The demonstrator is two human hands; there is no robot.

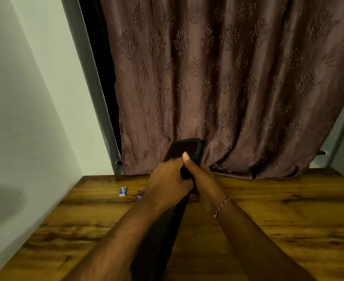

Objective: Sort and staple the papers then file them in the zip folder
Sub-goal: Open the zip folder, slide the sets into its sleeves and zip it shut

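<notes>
Both my hands hold a dark flat object [187, 149], seemingly a phone in a black case, upright above the far part of the wooden table [268, 220]. My left hand [167, 179] wraps its lower left side. My right hand [199, 175] grips it from the right, thumb pressed on its face. A small white and blue box [123, 191], perhaps staples, lies on the table to the left. Next to it a small purple object [140, 194] peeks out behind my left hand. No papers or zip folder are in view.
A brown patterned curtain [228, 78] hangs behind the table's far edge. A pale wall [25, 98] borders the table on the left. A red and white thread bracelet [223, 205] is on my right wrist.
</notes>
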